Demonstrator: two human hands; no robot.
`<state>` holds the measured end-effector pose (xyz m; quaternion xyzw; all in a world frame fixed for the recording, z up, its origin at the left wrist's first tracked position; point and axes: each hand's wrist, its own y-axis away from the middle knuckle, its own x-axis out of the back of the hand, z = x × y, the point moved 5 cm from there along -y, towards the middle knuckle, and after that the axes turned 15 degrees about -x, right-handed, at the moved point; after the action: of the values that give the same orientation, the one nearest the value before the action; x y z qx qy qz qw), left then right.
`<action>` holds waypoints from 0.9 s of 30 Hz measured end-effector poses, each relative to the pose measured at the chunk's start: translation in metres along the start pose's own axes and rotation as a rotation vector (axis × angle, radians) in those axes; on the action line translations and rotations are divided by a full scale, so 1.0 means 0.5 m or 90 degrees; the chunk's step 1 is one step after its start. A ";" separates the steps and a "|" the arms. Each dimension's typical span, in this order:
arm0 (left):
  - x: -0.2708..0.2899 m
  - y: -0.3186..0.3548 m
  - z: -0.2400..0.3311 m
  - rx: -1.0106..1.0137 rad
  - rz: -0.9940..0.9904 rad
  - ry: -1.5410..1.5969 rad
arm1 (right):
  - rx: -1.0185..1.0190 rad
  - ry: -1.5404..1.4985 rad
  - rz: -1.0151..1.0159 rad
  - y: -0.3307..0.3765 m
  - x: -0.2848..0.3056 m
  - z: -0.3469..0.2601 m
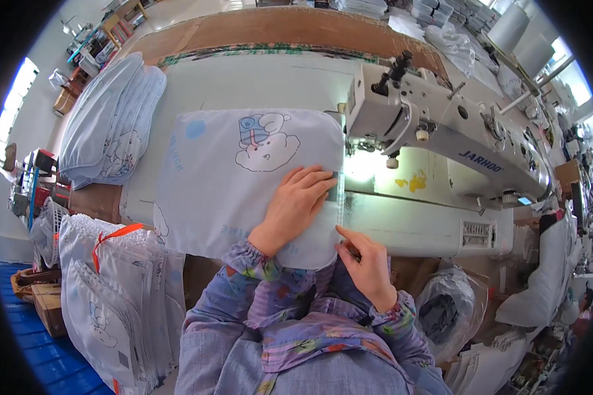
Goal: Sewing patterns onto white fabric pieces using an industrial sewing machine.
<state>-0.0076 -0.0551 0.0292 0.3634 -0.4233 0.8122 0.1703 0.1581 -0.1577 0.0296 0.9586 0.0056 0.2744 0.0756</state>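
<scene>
A pale, light-blue fabric piece [211,197] with rounded corners and a printed cartoon animal lies flat on the sewing table. My left hand [296,204] rests on it palm down, fingers stretched toward its right edge, beside the strip along that edge. At the near right corner of the fabric is my right hand [367,266], its index finger extended and the other fingers curled under. Something small and dark shows between its thumb and index finger; I cannot make out what. The sewing machine head [402,112] stands just right of the fabric, its lamp lit by the needle area.
A stack of similar printed fabric pieces [112,118] lies at the far left. More pieces, tied with a red ribbon [115,234], hang at the near left. Below the table on the right is a clear plastic bag [448,309] with dark contents.
</scene>
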 end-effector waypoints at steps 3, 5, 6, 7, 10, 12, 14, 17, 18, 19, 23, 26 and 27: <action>-0.006 0.000 0.000 -0.006 0.002 0.003 | -0.019 -0.008 0.017 0.001 -0.008 0.017; -0.006 0.001 0.000 -0.005 0.000 -0.001 | -0.026 -0.014 0.017 0.004 -0.013 0.020; -0.006 0.001 0.000 -0.006 -0.001 -0.002 | -0.031 -0.018 0.015 0.006 -0.015 0.021; -0.007 0.001 0.001 -0.005 -0.002 -0.003 | -0.032 -0.019 0.016 0.008 -0.017 0.023; -0.006 0.002 0.003 -0.003 0.001 0.000 | -0.036 -0.031 0.018 0.013 -0.020 0.025; -0.006 0.001 0.004 -0.004 0.001 -0.002 | -0.065 -0.049 -0.003 0.015 -0.026 0.029; -0.006 0.000 0.005 -0.004 0.001 -0.004 | -0.056 -0.055 -0.001 0.016 -0.029 0.030; -0.006 -0.002 0.007 0.002 0.000 -0.009 | -0.053 -0.072 0.013 0.013 -0.034 0.022; -0.006 -0.002 0.007 0.001 -0.003 -0.015 | -0.058 -0.082 0.026 0.011 -0.032 0.021; -0.006 -0.006 0.007 -0.002 -0.004 -0.020 | -0.056 -0.081 0.028 0.006 -0.035 0.027; -0.016 -0.021 -0.005 0.014 -0.003 -0.027 | -0.040 -0.084 0.038 -0.028 -0.031 0.042; -0.037 -0.055 -0.040 0.036 0.013 -0.045 | -0.026 -0.028 0.068 -0.084 -0.006 0.040; -0.042 -0.069 -0.052 0.031 0.018 -0.045 | -0.025 0.001 0.080 -0.101 -0.002 0.040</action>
<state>0.0150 -0.0133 0.0235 0.3901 -0.4144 0.8111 0.1346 0.1693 -0.1109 0.0049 0.9552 -0.0600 0.2793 0.0771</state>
